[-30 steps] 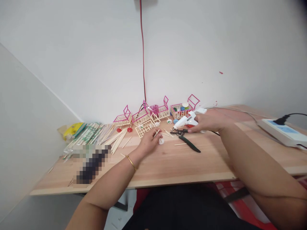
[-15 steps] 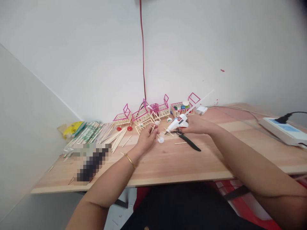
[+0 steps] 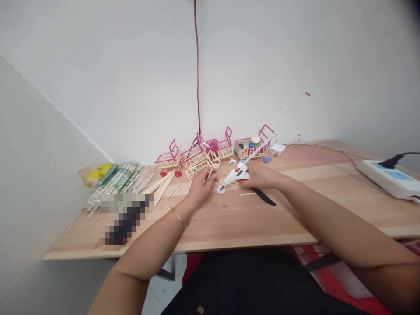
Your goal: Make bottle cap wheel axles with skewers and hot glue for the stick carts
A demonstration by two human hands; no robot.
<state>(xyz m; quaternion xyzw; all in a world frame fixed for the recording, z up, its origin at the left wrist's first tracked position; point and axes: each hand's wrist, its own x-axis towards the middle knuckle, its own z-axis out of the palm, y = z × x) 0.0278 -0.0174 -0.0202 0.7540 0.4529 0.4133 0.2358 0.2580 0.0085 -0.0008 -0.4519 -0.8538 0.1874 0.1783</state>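
Observation:
My right hand (image 3: 254,176) is closed round a white glue gun (image 3: 233,176), whose nozzle is at a small white disc (image 3: 221,190) on the wooden table. A glue stick juts up from the gun's rear. My left hand (image 3: 202,184) pinches a thin wooden stick (image 3: 209,175), close to the left of the disc. Just behind my left hand lies an unpainted stick frame (image 3: 193,171). Dark-handled pliers (image 3: 265,197) lie partly hidden beside my right hand.
Several pink-rimmed stick carts (image 3: 167,160) line the wall, one filled with bottle caps. Loose sticks (image 3: 162,188), red caps (image 3: 177,173) and a stick bundle (image 3: 120,180) lie left. A power strip (image 3: 390,178) sits right.
My right hand has moved the glue gun left and slightly down, bringing its nozzle to the white disc. A blue cap right of the carts has come into view. My left hand has hardly moved.

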